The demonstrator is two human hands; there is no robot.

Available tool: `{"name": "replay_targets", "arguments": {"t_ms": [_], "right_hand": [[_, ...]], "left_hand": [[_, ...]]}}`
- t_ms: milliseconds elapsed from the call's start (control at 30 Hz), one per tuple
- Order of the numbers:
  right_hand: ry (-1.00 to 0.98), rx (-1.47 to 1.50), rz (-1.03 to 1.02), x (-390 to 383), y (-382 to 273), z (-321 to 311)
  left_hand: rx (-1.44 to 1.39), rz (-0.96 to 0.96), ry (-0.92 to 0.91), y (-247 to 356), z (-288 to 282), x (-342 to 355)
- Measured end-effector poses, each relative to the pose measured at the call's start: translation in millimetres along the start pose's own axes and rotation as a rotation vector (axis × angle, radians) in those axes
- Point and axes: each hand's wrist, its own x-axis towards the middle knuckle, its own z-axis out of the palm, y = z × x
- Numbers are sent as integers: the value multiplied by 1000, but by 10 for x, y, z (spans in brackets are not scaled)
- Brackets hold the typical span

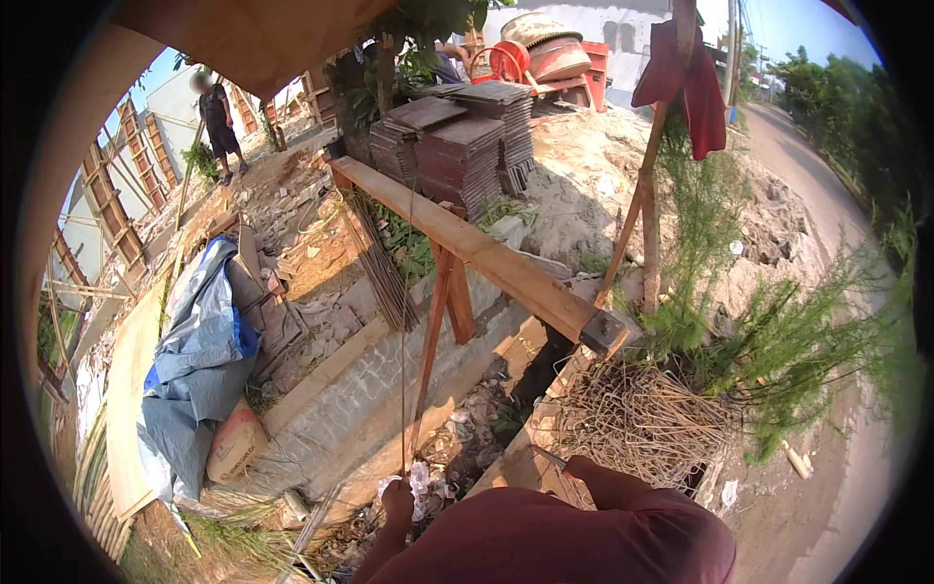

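Observation:
My left hand (397, 500) is closed around a long thin steel rod (404, 389), which rises nearly upright past the side of the wooden beam. Off to the right, my right hand (581, 467) is closed on a slim tool (549, 456) whose thin end points left; its kind is too small to make out. The thick beam (477, 248) slants across in front of me on wooden legs, with a dark metal block (605, 333) at its near end. Just beyond my right hand lies a heap of bent steel stirrups (642, 419).
A bundle of straight rods (384, 263) leans beside the beam. Stacked roof tiles (457, 156), a cement mixer (545, 54) and a sand mound stand behind. To the left are a blue-grey tarp (199, 360), a sack (236, 445) and a standing person (216, 117). A rubble-strewn ditch runs below.

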Motion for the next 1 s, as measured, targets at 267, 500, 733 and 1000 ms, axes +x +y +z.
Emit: {"name": "replay_targets", "arguments": {"t_ms": [267,500,733,1000], "right_hand": [[-253,32,259,-340,-1250,-103],[-180,51,149,-697,-1749,-221],[-430,-820,-452,55,-1065,164],[-221,-81,210,-500,-2031,-277]], "left_hand": [[345,77,78,-539,-1002,-637],[269,233,221,-719,-1421,-970],[50,-3,-115,-345,-1530,-981],[-102,-101,-142,-361,-1544,-919]]}}
